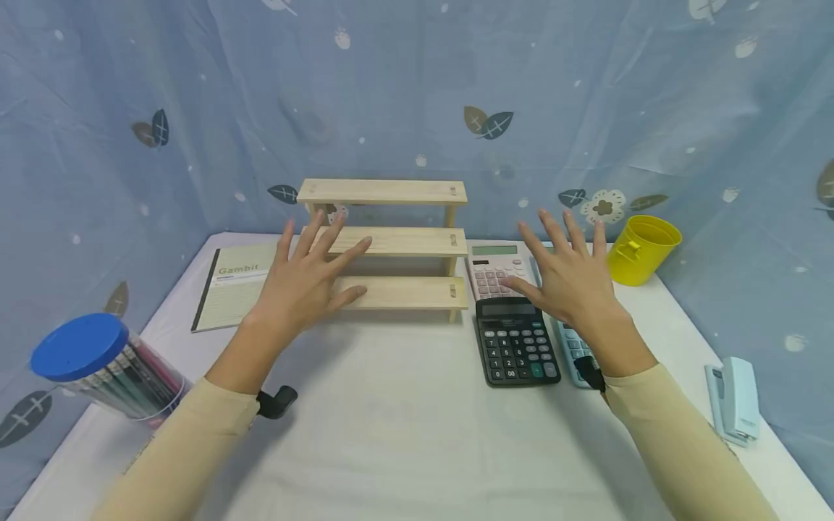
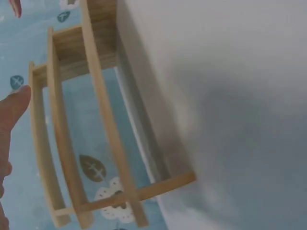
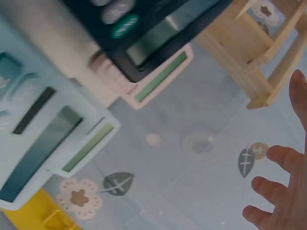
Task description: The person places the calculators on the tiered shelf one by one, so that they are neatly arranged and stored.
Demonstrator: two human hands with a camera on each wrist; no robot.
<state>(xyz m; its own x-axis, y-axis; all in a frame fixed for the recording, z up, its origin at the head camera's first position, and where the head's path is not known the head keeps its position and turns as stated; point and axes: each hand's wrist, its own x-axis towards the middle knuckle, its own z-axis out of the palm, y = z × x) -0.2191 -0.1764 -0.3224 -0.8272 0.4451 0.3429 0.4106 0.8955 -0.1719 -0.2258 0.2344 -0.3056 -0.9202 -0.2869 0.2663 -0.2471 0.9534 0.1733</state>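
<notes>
My left hand (image 1: 296, 286) is spread flat in the air, its fingers overlapping the left end of a three-tier wooden shelf (image 1: 384, 242) in the head view. Nothing is in that hand. The right hand (image 1: 576, 286), likewise spread and holding nothing, hovers over the calculators. Nearest to it are a black calculator (image 1: 517, 347), a pink calculator (image 1: 494, 269) behind that one, and a light blue calculator (image 1: 572, 346) partly hidden by the wrist. In the right wrist view, the light blue calculator (image 3: 45, 129) has another pale one with a greenish display behind it.
A notebook (image 1: 228, 289) lies left of the shelf. Front left stands a clear jar of pencils (image 1: 140, 376) with a blue lid (image 1: 79, 346). On the right are a yellow bucket (image 1: 641, 250) and a light blue stapler (image 1: 736, 398). Patterned blue cloth (image 1: 391, 87) hangs behind the table.
</notes>
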